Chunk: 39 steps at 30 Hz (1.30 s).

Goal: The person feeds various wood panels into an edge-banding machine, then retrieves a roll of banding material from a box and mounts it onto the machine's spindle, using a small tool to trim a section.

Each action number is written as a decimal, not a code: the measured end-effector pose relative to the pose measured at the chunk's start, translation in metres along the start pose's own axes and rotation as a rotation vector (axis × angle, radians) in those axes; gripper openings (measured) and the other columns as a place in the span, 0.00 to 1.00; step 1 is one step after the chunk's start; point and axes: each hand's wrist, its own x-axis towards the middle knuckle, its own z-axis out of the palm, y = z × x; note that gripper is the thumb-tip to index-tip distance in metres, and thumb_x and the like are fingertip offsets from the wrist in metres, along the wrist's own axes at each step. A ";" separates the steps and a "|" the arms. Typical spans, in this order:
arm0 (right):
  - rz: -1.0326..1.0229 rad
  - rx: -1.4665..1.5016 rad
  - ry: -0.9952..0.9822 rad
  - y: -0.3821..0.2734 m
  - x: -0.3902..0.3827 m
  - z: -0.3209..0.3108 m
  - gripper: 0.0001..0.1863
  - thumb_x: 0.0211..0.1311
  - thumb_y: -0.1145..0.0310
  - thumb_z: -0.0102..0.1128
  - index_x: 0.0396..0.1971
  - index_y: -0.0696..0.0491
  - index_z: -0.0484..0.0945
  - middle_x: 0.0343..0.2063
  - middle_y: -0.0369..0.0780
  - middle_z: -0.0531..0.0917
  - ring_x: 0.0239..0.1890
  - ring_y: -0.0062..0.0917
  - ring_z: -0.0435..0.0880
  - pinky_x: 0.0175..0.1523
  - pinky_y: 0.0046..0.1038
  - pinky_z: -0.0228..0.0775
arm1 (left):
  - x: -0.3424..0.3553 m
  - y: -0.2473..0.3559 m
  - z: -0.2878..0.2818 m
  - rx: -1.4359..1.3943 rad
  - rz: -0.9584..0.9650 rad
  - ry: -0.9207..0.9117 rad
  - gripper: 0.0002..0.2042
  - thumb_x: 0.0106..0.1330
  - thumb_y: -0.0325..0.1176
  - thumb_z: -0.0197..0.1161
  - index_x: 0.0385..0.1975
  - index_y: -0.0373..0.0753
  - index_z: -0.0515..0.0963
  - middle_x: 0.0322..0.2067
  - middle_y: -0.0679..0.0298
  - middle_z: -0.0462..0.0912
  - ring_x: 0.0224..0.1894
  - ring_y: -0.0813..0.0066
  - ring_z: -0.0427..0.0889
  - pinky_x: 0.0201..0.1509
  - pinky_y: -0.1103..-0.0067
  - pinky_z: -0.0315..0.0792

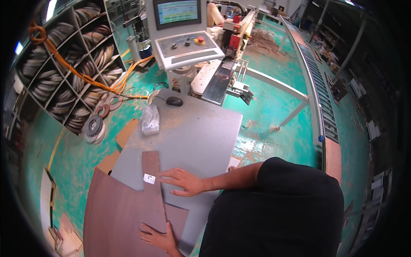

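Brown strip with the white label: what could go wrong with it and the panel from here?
The brown strip lies partly over the larger brown panel, so a nudge might make it slide or scuff the surface. The panel seems to reach past the grey table's left edge, so it could tip if pushed that way. The right hand is close to the white label, which might get rubbed.

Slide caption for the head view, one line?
Left hand and right hand at a labelled brown strip over a grey table, control console beyond.
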 end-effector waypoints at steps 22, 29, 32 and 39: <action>0.550 -0.334 0.255 0.281 -0.164 -0.289 0.29 0.66 0.62 0.67 0.66 0.54 0.77 0.69 0.47 0.75 0.74 0.44 0.71 0.76 0.49 0.59 | 0.087 0.392 0.072 -0.118 0.718 -0.240 0.60 0.57 0.69 0.75 0.85 0.42 0.55 0.77 0.30 0.55 0.82 0.27 0.49 0.83 0.34 0.39; 0.583 -0.329 0.115 0.342 -0.181 -0.361 0.38 0.65 0.55 0.72 0.73 0.52 0.72 0.72 0.46 0.73 0.77 0.44 0.68 0.79 0.50 0.57 | 0.111 0.423 0.120 -0.191 0.458 -0.247 0.48 0.71 0.62 0.67 0.83 0.39 0.59 0.76 0.31 0.60 0.79 0.29 0.57 0.80 0.36 0.50; 0.629 -0.270 0.102 0.353 -0.184 -0.372 0.43 0.65 0.52 0.74 0.76 0.51 0.69 0.74 0.48 0.71 0.76 0.46 0.69 0.77 0.52 0.62 | 0.115 0.445 0.116 -0.169 0.212 -0.265 0.50 0.69 0.67 0.67 0.83 0.39 0.60 0.77 0.32 0.59 0.79 0.30 0.57 0.78 0.35 0.51; 0.969 0.155 0.084 0.384 -0.199 -0.385 0.52 0.63 0.44 0.75 0.79 0.55 0.63 0.66 0.57 0.78 0.65 0.55 0.81 0.69 0.46 0.74 | 0.135 0.560 0.062 0.031 -0.161 -0.467 0.65 0.58 0.83 0.64 0.87 0.42 0.49 0.83 0.33 0.49 0.85 0.32 0.46 0.82 0.34 0.43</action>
